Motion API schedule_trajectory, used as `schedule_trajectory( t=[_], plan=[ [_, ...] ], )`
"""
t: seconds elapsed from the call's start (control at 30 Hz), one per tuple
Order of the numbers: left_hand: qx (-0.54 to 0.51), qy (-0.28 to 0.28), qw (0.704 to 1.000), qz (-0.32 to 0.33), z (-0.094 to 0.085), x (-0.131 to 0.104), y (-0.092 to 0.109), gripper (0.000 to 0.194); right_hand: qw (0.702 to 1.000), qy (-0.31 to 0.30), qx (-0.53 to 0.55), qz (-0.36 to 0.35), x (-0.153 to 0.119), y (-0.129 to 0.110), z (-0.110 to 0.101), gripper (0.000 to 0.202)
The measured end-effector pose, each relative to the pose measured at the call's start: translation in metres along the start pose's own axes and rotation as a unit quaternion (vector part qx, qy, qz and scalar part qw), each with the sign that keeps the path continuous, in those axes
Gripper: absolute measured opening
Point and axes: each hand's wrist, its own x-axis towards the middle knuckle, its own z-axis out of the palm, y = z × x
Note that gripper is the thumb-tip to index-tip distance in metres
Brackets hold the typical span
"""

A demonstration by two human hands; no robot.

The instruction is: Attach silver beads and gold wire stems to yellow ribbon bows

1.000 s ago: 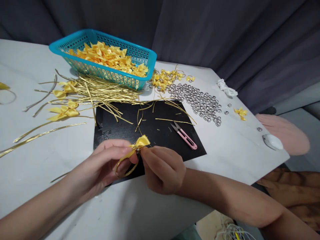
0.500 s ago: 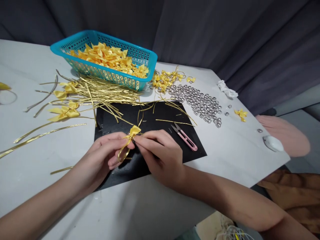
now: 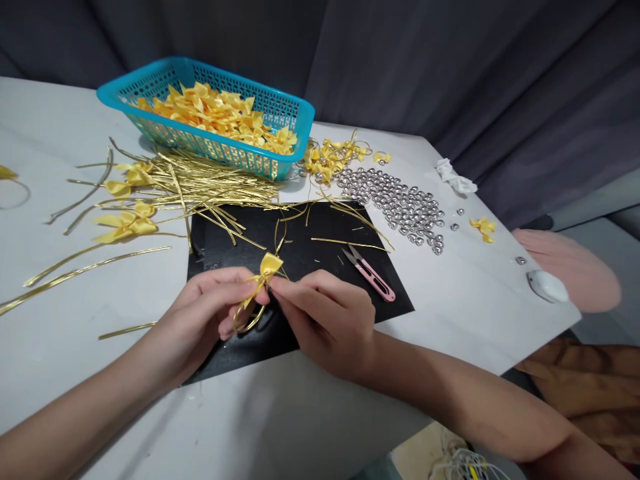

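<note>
So, L hand (image 3: 210, 303) pinches yel. bow (image 3: 271, 264) w/ gold loop (image 3: 257, 321), R hand (image 3: 330, 320) alongside

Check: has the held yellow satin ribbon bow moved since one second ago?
Yes. Judged against the pink-handled metal snips on the black rectangular mat, the bow has shifted left and slightly up in view.

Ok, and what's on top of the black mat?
On the mat lie pink snips, gold ties and tiny scraps. The left hand, right hand and the bow they hold block part of it; anything behind them is hidden.
</note>
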Motion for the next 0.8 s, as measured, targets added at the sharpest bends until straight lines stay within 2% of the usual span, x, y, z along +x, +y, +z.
schedule_trajectory(
  t=[0.17,0.27,0.4,0.53,0.57,0.67,0.8],
  plan=[
    [-0.02,0.007,1.0,-0.003,0.001,-0.002,0.004,0.019,0.999,0.01,0.049,-0.001,0.002,-0.001,-0.002,0.019],
    [-0.018,0.017,1.0,-0.001,0.0,-0.004,0.003,0.021,0.999,0.028,0.044,0.004,0.005,-0.003,-0.006,0.02],
    [0.007,0.038,0.999,0.022,0.001,-0.004,0.0,0.021,0.999,0.022,0.029,0.011,0.013,-0.003,-0.018,0.023],
    [0.029,0.046,0.998,0.028,0.001,-0.001,-0.004,0.02,0.989,0.13,0.045,0.045,0.022,-0.003,-0.03,0.022],
    [0.04,0.044,0.998,0.029,0.001,-0.001,-0.005,0.021,0.987,0.137,0.069,0.054,0.023,-0.005,-0.033,0.021],
    [0.066,0.036,0.996,0.038,0.0,-0.001,-0.007,0.022,0.985,0.047,0.147,0.081,0.024,-0.01,-0.036,0.019],
    [0.06,0.028,0.997,0.046,-0.001,-0.002,-0.008,0.021,0.986,-0.092,0.133,0.043,0.025,-0.011,-0.031,0.024]
  ],
)
